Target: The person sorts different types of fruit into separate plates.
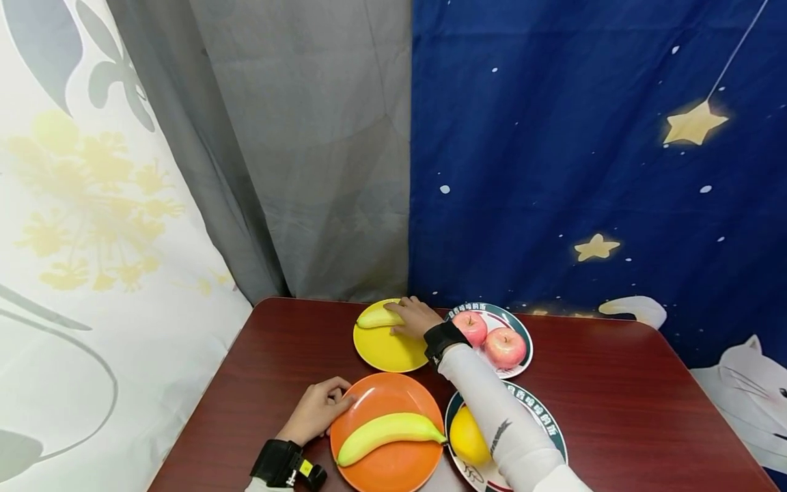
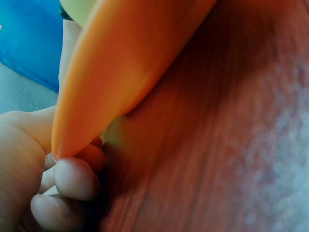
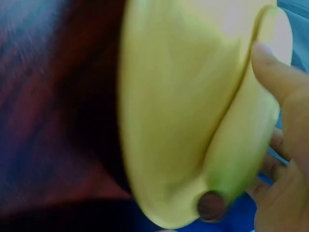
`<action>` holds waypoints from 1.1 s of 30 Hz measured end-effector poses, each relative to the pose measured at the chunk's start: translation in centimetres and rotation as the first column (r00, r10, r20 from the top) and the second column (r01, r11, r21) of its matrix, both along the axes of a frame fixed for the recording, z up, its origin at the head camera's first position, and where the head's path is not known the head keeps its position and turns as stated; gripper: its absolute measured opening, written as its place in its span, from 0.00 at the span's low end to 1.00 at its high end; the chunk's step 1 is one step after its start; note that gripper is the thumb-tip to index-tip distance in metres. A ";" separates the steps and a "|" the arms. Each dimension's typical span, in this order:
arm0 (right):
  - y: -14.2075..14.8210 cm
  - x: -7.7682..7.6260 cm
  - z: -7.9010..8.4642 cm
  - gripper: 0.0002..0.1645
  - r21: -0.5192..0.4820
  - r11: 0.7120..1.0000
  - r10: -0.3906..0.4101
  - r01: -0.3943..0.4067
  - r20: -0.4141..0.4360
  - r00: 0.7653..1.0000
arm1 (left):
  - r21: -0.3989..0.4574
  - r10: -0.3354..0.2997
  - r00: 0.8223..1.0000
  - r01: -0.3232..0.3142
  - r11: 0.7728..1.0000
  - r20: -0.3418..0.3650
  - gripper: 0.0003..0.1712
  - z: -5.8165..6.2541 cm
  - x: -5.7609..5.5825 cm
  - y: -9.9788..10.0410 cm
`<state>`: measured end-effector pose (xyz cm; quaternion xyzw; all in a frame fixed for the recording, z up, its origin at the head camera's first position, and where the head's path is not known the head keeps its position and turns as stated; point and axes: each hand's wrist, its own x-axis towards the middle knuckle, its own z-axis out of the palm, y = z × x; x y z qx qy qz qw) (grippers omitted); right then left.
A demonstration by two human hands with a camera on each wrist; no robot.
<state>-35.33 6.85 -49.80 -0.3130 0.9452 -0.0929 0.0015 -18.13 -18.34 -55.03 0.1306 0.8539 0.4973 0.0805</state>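
Observation:
At the back of the table, a banana (image 1: 376, 318) lies on a yellow plate (image 1: 390, 352). My right hand (image 1: 418, 318) reaches over that plate and grips the banana near one end. In the right wrist view the thumb (image 3: 273, 72) lies on the near side of the banana (image 3: 241, 130), and the other fingers are partly hidden behind it. My left hand (image 1: 320, 408) pinches the left rim of an orange plate (image 1: 393, 393), thumb above and fingertips (image 2: 75, 179) under the edge. Another banana (image 1: 390, 434) rests on the orange plate.
Two apples (image 1: 505, 348) sit on a patterned plate (image 1: 525, 335) right of the yellow one. A yellow round fruit (image 1: 468, 437) lies on a second patterned plate (image 1: 556, 437), partly covered by my right sleeve. Curtains (image 1: 320, 150) hang behind the red-brown table (image 1: 615, 396).

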 end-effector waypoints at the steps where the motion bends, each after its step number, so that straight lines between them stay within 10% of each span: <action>1: 0.1 0.1 -0.1 0.34 -0.004 1.000 -0.008 0.008 -0.004 1.000 | -0.004 -0.003 1.000 0.003 1.000 -0.004 0.15 0.0 0.0 0.1; 13: 0.5 0.8 0.0 0.30 -0.086 0.995 -0.041 0.045 0.051 0.998 | -0.006 -0.011 1.000 0.011 1.000 0.018 0.16 0.1 0.2 0.6; 22: 0.5 1.5 4.6 0.28 -0.221 0.965 0.131 -0.141 -0.063 0.989 | 0.004 -0.008 1.000 0.008 1.000 0.002 0.14 0.1 0.2 0.4; 33: 0.1 8.3 7.9 0.31 -0.141 0.915 0.365 -0.378 -0.113 0.924 | -0.017 -0.003 1.000 0.003 1.000 -0.007 0.17 0.2 -0.1 0.2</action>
